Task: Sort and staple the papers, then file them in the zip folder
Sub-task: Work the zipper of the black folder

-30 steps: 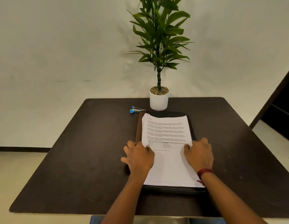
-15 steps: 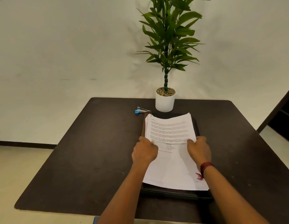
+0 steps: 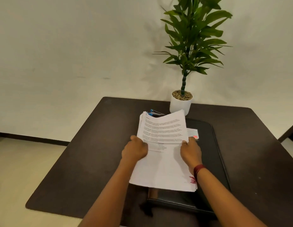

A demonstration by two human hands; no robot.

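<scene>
Person, two arms (image 3: 109,194) bare up to frame edge; left hand (image 3: 135,150), right hand (image 3: 191,151) bare; right wrist: narrow dark-red wristband (image 3: 198,169), snug fit.

Room left, clutter ahead
Open table (image 3: 86,153) spreads toward 9 o'clock; stapler (image 3: 155,113) at 12 and potted plant (image 3: 180,104) at 1 o'clock crowd the far edge.

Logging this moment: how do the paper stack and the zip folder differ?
The paper stack is white, the zip folder black. The left hand and right hand grip the paper stack, bowed; the zip folder lies flat on the table. Both are rectangular.
</scene>
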